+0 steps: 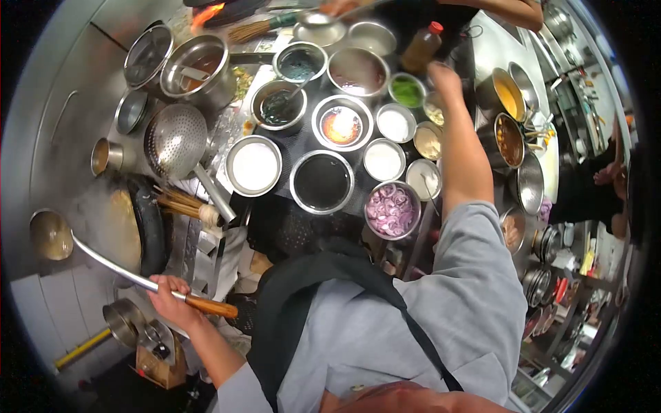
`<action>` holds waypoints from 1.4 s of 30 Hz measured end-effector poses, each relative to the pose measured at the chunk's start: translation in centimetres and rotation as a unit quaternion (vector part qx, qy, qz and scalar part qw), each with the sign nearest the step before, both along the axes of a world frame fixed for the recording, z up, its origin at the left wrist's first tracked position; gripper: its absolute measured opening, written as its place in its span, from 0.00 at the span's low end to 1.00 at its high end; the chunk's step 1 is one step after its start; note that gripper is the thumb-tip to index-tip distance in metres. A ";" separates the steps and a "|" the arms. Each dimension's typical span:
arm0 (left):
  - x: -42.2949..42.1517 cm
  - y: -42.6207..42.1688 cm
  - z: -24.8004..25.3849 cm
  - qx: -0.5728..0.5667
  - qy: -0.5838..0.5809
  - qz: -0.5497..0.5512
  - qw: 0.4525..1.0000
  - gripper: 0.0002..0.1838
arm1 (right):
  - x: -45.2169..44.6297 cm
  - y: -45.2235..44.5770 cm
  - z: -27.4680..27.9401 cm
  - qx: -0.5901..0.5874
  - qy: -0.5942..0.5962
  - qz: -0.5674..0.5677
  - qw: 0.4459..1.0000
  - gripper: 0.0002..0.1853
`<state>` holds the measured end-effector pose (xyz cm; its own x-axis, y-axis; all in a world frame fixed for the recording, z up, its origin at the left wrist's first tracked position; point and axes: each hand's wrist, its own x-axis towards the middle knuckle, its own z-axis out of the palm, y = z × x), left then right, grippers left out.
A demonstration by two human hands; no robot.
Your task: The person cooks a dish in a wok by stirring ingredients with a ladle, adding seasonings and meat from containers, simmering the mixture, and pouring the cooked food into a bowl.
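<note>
My left hand is wrapped round the handle of a long metal ladle, near its wooden end. The ladle's bowl hangs at the far left, beside a steaming wok. My right arm stretches forward over the containers. At its end, my right hand is blurred beside a red-capped bottle and close to a bowl of chopped greens; its fingers cannot be made out. Nearer me are bowls of white powder, dark liquid and sliced red onion.
A perforated strainer lies by the wok, next to a bamboo brush. Pots stand at the back left, near a flame. Another person's arm crosses the top. Sauce pots line the right; another person stands beyond.
</note>
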<state>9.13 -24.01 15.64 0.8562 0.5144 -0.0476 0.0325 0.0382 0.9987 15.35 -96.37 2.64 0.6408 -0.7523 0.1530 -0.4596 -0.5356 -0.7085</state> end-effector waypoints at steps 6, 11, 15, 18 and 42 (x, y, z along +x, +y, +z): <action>-0.3 0.8 -2.0 -0.034 -0.019 -0.003 0.999 0.07 | -1.4 11.3 6.5 -0.122 -0.083 0.083 0.985 0.19; 0.8 -1.1 -2.2 -0.108 -0.085 -0.065 0.988 0.07 | -1.6 38.6 6.2 0.135 0.039 0.557 0.818 0.26; 1.8 -1.5 -2.2 0.020 -0.057 -0.119 0.991 0.11 | -2.6 54.6 9.6 0.271 0.146 0.715 0.628 0.30; 2.2 3.3 -3.5 0.205 -0.078 -0.195 0.956 0.19 | -0.3 59.3 11.0 0.304 0.176 0.642 0.682 0.22; -5.3 17.5 -9.7 0.021 0.138 -0.217 0.966 0.13 | 22.9 42.2 21.1 0.065 0.363 0.416 0.831 0.07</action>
<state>3.81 -6.47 5.95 0.9495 0.1156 -0.2918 0.3015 -0.0783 0.9502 38.21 -54.14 23.73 0.8355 0.0171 -0.5492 -0.3007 -0.8223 -0.4831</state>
